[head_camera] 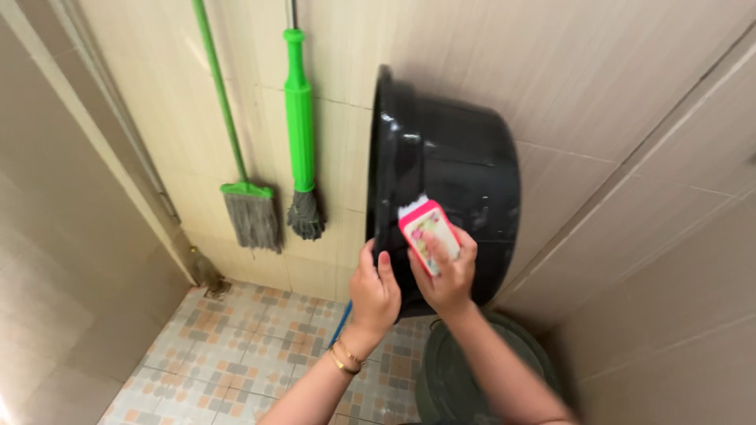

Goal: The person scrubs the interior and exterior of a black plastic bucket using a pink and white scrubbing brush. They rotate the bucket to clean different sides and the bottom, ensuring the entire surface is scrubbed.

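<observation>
The person is wearing two thin gold bangles (345,358) on the left wrist; both forearms are showing bare, without sleeves.

A person stood in a tiled corner, holding a black plastic basin (465,165) tipped on its side, its open mouth turned toward the left. The left hand (373,293) gripped the basin's rim near the bottom. The right hand (449,275) pressed a pink-backed scrubbing pad (428,233) against the basin's outer wall. Gold bangles (344,359) sat on the left wrist. Two green-handled mops (298,126) hung against the beige wall to the left, heads down. A dark green bucket (449,378) stood below the forearms on the patterned floor (236,354).
</observation>
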